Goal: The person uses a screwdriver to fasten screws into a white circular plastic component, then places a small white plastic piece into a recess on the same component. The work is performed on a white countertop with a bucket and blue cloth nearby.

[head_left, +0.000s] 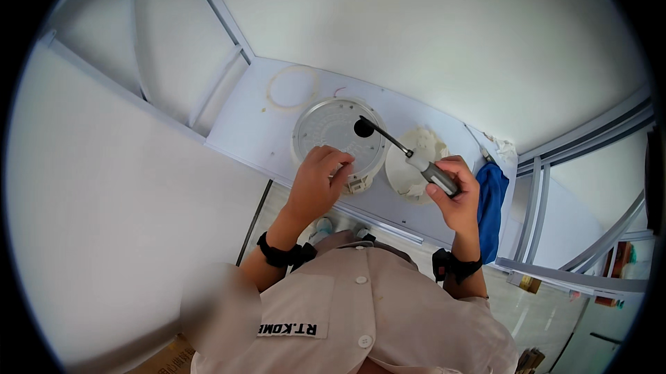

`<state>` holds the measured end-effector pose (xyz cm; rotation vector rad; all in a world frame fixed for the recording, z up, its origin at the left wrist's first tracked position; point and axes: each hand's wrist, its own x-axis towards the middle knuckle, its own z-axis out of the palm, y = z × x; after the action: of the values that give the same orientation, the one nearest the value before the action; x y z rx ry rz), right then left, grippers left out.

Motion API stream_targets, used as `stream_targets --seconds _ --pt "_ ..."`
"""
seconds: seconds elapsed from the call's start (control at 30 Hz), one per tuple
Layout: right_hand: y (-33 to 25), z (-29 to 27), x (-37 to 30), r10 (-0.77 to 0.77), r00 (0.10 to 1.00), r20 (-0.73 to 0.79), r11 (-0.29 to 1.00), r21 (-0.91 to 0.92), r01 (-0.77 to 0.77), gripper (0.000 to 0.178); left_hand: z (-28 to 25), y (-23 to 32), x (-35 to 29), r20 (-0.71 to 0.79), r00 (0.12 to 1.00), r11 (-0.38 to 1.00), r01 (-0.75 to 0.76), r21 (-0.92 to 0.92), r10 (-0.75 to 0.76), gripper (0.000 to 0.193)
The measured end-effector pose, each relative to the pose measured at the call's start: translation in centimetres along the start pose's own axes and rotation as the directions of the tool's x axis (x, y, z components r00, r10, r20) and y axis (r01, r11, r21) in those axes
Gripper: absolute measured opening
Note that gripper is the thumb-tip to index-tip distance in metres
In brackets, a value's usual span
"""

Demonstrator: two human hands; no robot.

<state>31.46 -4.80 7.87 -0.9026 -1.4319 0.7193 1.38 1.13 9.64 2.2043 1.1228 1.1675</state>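
Note:
A screwdriver (431,174) with a grey handle and a long dark shaft is gripped in my right hand (461,197). Its tip points up and left, over a dark round spot on a round, silvery-topped unit (322,128). Whether the tip touches the unit, I cannot tell. My left hand (320,183) is at the unit's near side, fingers curled together by its rim; anything between them is hidden. Beside the unit, under the screwdriver, lies an off-white round dish-like cover (399,173) with a ragged whitish inside.
A pale thin ring (270,89) lies at the table's (239,121) far left, with a short red wire (338,90) nearby. To the right are a blue cloth (491,204) over the edge, another slim tool (483,152) and crumpled white material (505,147). Metal frame bars (538,207) stand at right.

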Motion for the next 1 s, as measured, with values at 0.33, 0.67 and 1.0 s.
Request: stream_targets --seconds 0.33,0.67,1.0 --pt "-1.4 -4.7 -1.7 0.103 0.993 0.059 0.994 0.041 -0.106 0.036 1.5 2.5 1.5 -0.098 0.993 0.978 0.048 -0.204 -0.069 0.012" --pt "-3.2 -7.0 -2.4 0.053 0.999 -0.010 0.999 -0.003 -0.054 0.036 3.4 3.9 2.8 -0.029 0.996 0.913 0.069 -0.403 -0.088 0.015" --pt "-5.0 -9.2 -3.4 0.193 0.981 -0.025 0.981 -0.023 -0.194 0.030 3.0 5.3 3.8 0.132 0.991 0.913 0.045 -0.405 0.010 0.016"
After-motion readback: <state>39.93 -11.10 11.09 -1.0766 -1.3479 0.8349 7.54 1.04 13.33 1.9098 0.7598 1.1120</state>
